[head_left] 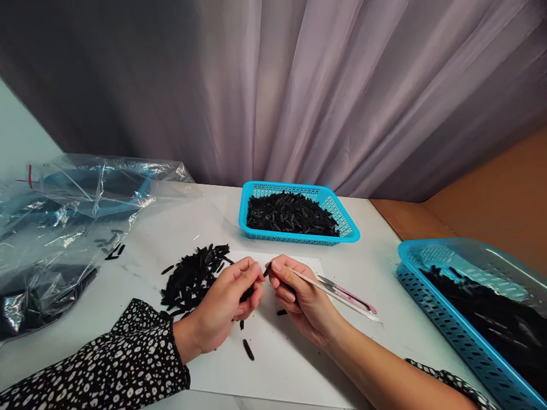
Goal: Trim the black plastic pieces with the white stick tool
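Note:
My left hand (235,297) is closed, with some black material tucked under its curled fingers. Close beside it, my right hand (305,299) pinches a small black strip (268,269) between thumb and finger. The left fingertips meet the strip's lower end. More black shows inside the right palm. A pile of black strips (188,282) lies left of my left hand on a white sheet (273,367). One loose strip (248,349) rests below the hands. Pink-handled thread snips (350,296) and a thin pale tool (359,309) extend right of my right hand; whether it touches them I cannot tell.
A blue basket (299,238) full of black strips stands behind the hands. Another blue basket (453,324) with dark pieces and clear plastic is at the right. Clear plastic bags (98,188) cover the left side. A grey curtain (273,91) hangs behind the table.

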`<state>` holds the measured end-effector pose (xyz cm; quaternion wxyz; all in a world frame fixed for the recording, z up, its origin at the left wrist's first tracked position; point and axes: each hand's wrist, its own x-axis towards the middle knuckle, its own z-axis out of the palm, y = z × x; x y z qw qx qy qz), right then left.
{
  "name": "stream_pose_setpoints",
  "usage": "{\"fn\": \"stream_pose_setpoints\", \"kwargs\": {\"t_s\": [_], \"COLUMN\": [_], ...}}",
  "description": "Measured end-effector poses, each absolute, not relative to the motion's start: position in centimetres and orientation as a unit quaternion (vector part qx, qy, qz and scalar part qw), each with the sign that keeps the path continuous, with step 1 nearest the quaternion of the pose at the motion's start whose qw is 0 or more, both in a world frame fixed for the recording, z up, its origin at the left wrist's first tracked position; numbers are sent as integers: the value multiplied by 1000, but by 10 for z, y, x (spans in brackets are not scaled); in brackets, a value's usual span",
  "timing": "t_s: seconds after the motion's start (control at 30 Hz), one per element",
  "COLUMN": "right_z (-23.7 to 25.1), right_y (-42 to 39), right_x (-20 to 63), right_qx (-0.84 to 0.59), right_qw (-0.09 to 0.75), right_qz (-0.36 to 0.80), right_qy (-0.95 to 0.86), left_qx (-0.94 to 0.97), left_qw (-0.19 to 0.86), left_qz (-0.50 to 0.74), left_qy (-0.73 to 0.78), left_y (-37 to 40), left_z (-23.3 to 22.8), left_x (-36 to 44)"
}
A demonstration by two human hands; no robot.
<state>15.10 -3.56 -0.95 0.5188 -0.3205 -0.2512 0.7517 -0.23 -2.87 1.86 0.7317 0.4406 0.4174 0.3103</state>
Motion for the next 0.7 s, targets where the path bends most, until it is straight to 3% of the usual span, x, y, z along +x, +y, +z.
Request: {"fn": "stream_pose_setpoints", "kwargs": {"t_s": [0.7], "right_z": [-8], "right_y": [-34], "right_x": [152], "right_qx": [-284], "right_qw": [544], "right_qz": [764], "right_qy": [-198], "left_qx": [416], "left_qw": [711], "left_qz": [380], "left_qy": [420], "left_y": [-28], "left_z": [15], "left_x": [0]}}
